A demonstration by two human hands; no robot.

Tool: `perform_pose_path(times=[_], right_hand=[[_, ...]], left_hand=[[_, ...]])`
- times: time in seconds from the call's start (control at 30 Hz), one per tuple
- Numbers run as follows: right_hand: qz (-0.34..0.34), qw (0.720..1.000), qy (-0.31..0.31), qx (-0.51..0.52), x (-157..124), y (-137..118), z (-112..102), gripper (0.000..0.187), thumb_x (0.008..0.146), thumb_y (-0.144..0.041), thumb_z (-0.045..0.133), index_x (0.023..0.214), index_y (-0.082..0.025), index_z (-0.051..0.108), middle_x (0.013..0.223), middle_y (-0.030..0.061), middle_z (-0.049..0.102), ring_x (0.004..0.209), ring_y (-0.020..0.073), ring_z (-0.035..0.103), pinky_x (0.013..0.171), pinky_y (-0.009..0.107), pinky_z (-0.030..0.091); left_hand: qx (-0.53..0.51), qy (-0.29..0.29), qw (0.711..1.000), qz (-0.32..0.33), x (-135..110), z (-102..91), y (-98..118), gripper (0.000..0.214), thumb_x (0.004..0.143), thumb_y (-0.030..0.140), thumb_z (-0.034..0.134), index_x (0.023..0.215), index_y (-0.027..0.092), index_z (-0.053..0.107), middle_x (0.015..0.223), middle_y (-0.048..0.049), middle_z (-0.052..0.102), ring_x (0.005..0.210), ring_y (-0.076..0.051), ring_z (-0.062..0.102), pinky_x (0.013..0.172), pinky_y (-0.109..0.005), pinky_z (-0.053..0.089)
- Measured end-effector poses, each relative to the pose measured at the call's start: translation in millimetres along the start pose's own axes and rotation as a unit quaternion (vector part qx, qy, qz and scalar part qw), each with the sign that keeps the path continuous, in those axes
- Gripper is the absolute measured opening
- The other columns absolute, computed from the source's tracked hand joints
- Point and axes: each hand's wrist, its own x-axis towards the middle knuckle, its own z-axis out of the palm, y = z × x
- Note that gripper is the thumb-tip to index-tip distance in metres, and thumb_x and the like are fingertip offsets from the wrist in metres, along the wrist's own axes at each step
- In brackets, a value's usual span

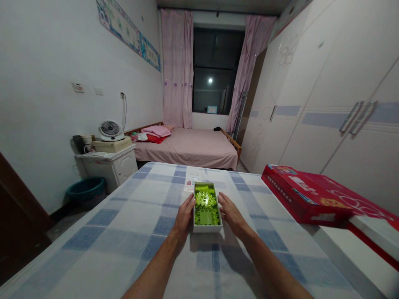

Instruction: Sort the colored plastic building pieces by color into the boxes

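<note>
A small white tray (207,228) filled with bright green plastic building pieces (205,202) lies on the table with the blue-and-white checked cloth (118,232). My left hand (184,216) rests against the tray's left side, thumb touching the rim, fingers partly curled on the cloth. On the tray's right side lies my right hand (230,212), its fingers stretched forward along the rim. Neither hand lifts the tray. A small white card (188,183) sits just beyond the tray.
A flat red box (307,195) lies at the table's right edge, over a white surface. Beyond the table stand a pink bed (190,148), a white nightstand with a fan (110,130), a teal basin (84,187) on the floor, and white wardrobes (327,95) along the right wall.
</note>
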Motion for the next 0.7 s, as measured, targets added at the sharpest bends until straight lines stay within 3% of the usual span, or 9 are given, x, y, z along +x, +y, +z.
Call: perform_pose_path(times=[0.17, 0.47, 0.7], right_hand=[[-0.046, 0.998, -0.013, 0.041, -6, 8, 14, 0.070, 0.076, -0.053, 0.055, 0.132, -0.015, 0.040, 0.134, 0.0152, 0.049, 0.110, 0.0242, 0.057, 0.087, 0.035, 0.050], [-0.007, 0.999, 0.032, 0.021, 1, 15, 11, 0.064, 0.068, -0.050, 0.060, 0.119, -0.015, 0.044, 0.120, 0.0134, 0.058, 0.103, 0.0248, 0.061, 0.081, 0.034, 0.053], [-0.006, 0.999, 0.025, 0.042, 4, 16, 10, 0.059, 0.074, -0.052, 0.052, 0.120, -0.016, 0.044, 0.115, 0.0116, 0.060, 0.095, 0.0218, 0.062, 0.081, 0.035, 0.051]], left_hand=[[-0.052, -0.038, 0.996, -0.061, -11, 14.4, 2, 0.057, 0.082, 0.048, 0.060, 0.128, 0.015, 0.052, 0.113, -0.0129, 0.067, 0.100, -0.027, 0.066, 0.089, -0.040, 0.052], [-0.043, -0.052, 0.993, -0.093, -15, 18.4, -3, 0.058, 0.075, 0.041, 0.067, 0.127, 0.022, 0.049, 0.116, -0.0100, 0.066, 0.103, -0.025, 0.065, 0.087, -0.037, 0.053], [-0.032, -0.064, 0.994, -0.079, -17, 18.8, -1, 0.057, 0.072, 0.037, 0.070, 0.122, 0.019, 0.052, 0.111, -0.0109, 0.067, 0.101, -0.024, 0.065, 0.087, -0.037, 0.053]])
